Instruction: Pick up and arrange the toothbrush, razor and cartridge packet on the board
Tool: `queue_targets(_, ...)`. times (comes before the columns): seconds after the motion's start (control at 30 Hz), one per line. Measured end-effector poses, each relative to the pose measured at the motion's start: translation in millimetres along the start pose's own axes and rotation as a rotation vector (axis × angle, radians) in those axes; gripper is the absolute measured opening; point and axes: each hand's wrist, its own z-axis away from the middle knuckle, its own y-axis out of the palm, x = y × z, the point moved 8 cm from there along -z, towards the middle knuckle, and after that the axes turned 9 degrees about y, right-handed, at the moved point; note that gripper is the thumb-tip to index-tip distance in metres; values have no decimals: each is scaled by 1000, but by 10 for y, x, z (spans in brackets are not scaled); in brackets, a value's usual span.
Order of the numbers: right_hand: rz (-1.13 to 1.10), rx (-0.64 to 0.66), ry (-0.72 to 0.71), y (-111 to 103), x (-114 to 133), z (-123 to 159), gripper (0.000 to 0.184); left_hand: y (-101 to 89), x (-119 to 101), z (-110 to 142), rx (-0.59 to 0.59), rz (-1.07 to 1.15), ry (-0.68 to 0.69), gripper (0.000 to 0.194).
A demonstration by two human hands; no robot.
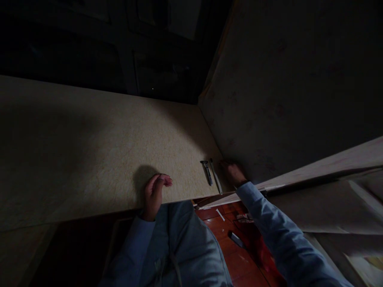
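My left hand [154, 194] hovers over the near edge of a pale speckled panel [89, 151], its fingers curled loosely inward with nothing visible in them. My right hand [233, 172] rests at the panel's right corner, where it meets an upright dark board [284, 91]; its fingers lie in shadow against the board. Between the hands, closer to the right one, lie a small dark metal tool [206, 172] and a thin pale stick [216, 181] side by side on the panel. Both arms wear blue sleeves.
The room is dim. Another pale board [329, 167] slants off to the right below the upright one. Reddish wooden floor [239, 255] shows below, with a small white strip [220, 215] and a dark object [236, 239] lying on it. Dark cabinets stand behind.
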Motion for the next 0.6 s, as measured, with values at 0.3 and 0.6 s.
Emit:
queue_targets(0.3,-18,23,-18,54,3,18,54,7,-18,4,0,-8,-10,32)
queue_targets(0.6,-73,9,-3,90,-17,43,54,18,-55,3,7,-9,-2,34)
